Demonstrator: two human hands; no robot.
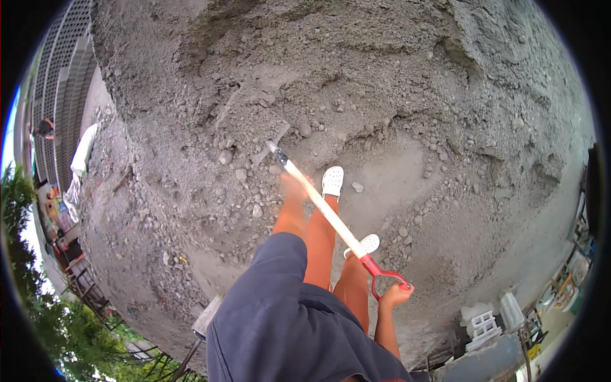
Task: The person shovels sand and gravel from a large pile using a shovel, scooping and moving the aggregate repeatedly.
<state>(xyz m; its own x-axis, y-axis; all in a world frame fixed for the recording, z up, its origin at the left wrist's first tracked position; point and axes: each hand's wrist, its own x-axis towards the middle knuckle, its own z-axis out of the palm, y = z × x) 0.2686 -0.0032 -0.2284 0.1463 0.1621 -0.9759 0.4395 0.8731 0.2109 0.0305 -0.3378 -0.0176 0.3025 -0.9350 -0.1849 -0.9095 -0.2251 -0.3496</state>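
A shovel (335, 221) with a pale wooden shaft and a red D-shaped handle slants across the view. Low on the shaft, near the dark socket, my left hand (296, 184) grips it, smeared by motion. My right hand (397, 295) is closed round the red handle's crossbar. The metal blade (279, 132) lies at the foot of a grey sand and gravel heap (356, 57). Gravel covers most of the blade, so its front edge is hard to make out.
My white clogs (332, 181) stand on sandy ground beside the shaft. Loose stones (242, 175) lie around the blade. Hollow blocks (484, 328) sit at lower right, stacked blocks (70, 95) at far left near a white sack (84, 149). Another person (46, 128) is beyond.
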